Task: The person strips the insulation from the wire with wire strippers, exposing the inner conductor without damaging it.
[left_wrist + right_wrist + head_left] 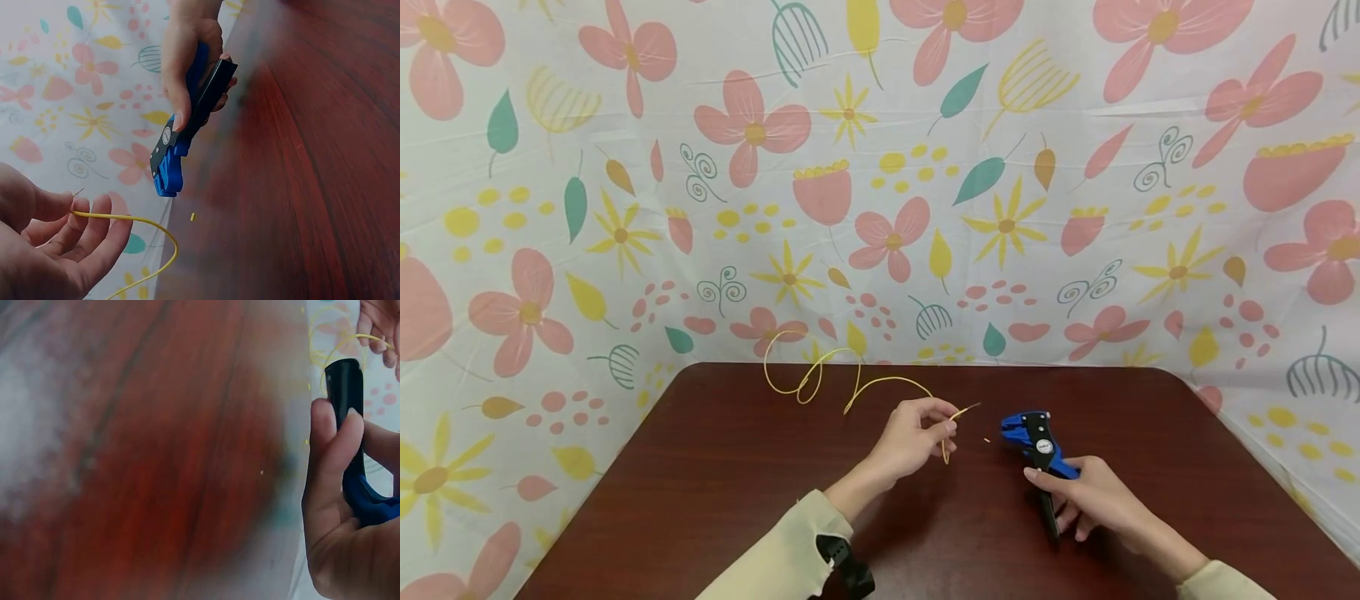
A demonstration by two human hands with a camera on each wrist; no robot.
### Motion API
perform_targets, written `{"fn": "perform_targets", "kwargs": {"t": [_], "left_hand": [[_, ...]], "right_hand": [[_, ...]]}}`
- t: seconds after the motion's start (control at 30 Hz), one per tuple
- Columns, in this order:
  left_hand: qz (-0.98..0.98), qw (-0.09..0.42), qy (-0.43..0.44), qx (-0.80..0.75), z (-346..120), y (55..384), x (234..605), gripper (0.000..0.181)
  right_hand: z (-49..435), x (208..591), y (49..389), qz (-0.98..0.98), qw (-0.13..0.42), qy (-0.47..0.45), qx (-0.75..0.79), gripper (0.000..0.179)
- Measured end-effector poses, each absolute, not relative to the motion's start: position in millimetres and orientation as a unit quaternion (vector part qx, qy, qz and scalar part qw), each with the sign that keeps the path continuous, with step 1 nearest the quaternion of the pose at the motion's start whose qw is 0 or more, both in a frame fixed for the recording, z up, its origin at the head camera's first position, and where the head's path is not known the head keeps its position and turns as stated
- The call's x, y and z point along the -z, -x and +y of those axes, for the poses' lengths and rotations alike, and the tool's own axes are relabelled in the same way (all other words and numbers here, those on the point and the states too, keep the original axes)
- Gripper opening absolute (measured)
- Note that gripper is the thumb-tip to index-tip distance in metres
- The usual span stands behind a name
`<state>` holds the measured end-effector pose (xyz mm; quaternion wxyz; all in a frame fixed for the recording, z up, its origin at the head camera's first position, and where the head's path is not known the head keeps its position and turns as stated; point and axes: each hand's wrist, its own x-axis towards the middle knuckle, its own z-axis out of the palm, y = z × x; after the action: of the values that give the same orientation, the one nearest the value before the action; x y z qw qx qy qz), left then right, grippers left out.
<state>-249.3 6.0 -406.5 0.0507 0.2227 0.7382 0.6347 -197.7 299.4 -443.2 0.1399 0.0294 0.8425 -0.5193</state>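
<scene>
Between thumb and fingertips my left hand [917, 437] pinches a thin yellow wire [891, 379] near one end. Bare, thin conductor sticks out past the fingers at that end. My right hand [1097, 496] grips a blue and black wire stripper [1041, 442] by its handles, its head pointing away from me toward the left. In the left wrist view the wire stripper [167, 156] has nothing visible in its jaws. A short piece of yellow insulation [987, 440] lies on the table between the wire end and the tool.
The dark red-brown wooden table [737, 500] ends at a floral cloth [880, 167] hanging behind it. Loose loops of the yellow wire trail to the table's back left edge. A black strap [846, 567] is around the left wrist.
</scene>
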Motion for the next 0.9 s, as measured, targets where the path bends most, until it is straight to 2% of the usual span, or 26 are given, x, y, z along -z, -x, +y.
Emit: {"fn": "perform_targets", "kwargs": {"t": [0.3, 0.67, 0.9], "left_hand": [[0.753, 0.056, -0.222, -0.617, 16.9, 258.3, 416.0, 0.018], [0.764, 0.059, -0.228, -0.601, 25.4, 262.7, 419.0, 0.019], [0.772, 0.056, -0.238, -0.587, 26.5, 260.0, 417.6, 0.021]], "right_hand": [[309.4, 441.6, 200.3, 0.875, 0.122, -0.026, 0.467, 0.050], [315.8, 444.7, 202.9, 0.869, 0.132, -0.045, 0.475, 0.052], [318.9, 445.9, 205.1, 0.896, 0.116, -0.043, 0.426, 0.087]]}}
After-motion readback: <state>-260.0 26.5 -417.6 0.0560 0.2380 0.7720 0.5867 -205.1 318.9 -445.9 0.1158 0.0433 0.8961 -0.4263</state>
